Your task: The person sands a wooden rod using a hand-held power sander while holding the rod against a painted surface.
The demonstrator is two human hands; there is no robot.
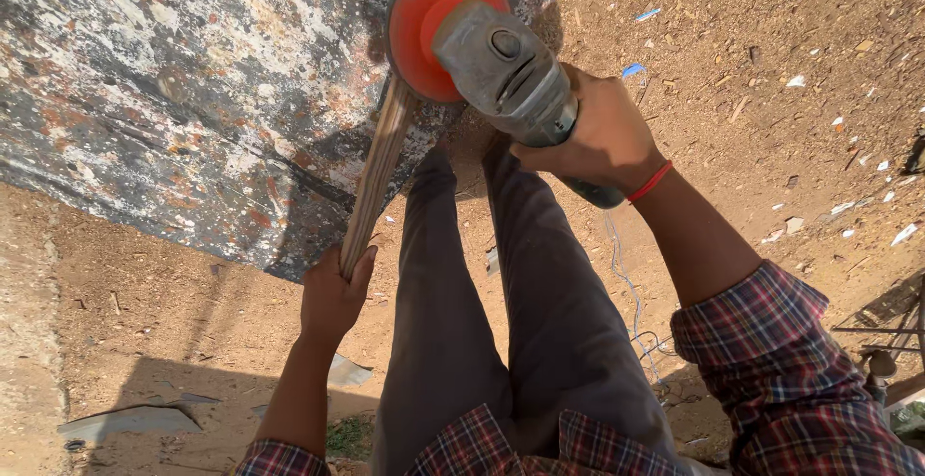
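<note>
We see the right hand (595, 139) wrapped tight around the grey body of an angle grinder (515, 76), fingers curled over the barrel, a red thread at the wrist. The grinder's orange disc (424, 23) sits against the lower edge of a big metal plate (193, 91), its face mottled with white, black and rust-coloured patches. Down at the other side, the left hand (332, 293) is closed in a fist around the bottom end of a wooden stick (378, 172), and that stick runs up at a slant to meet the plate just beside the disc. Between the two arms we look down on dark trousers (501, 322), with plaid sleeves (780, 370) at the edges. A thin cable (626, 283) trails down behind the right forearm towards the ground. All around lies sandy dirt ground (771, 71), strewn with small scraps and chips, and a flat grey scrap (125, 423) lies low on the left.
</note>
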